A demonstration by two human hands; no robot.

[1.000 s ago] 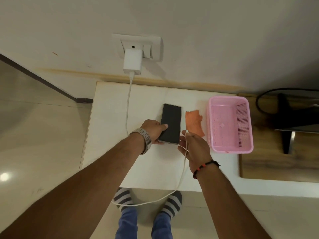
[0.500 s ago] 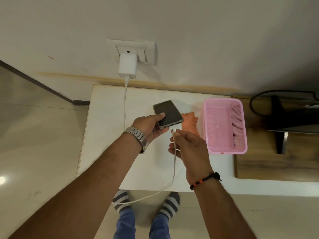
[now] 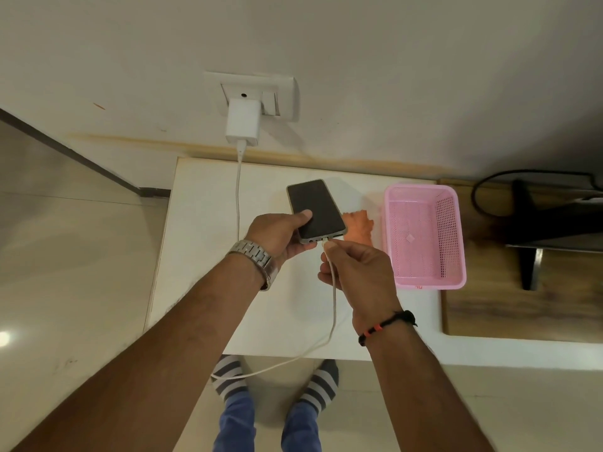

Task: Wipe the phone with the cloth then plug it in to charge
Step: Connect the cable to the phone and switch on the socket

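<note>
Nearest the camera, the white charging cable (image 3: 332,298) is pinched near its connector between thumb and fingertips of the right hand (image 3: 359,275), closed on it. The connector tip is held at, or just touching, the port in the near short edge of the phone (image 3: 321,208); full seating cannot be told. The phone is gripped above the white table (image 3: 202,223) by the left hand (image 3: 277,234), thumb on the screen, long axis running away and slightly left. Beyond, the orange cloth (image 3: 359,225) lies beside the pink basket (image 3: 424,278). Farthest, the charger adapter (image 3: 243,125) is seated in the wall socket (image 3: 284,93).
</note>
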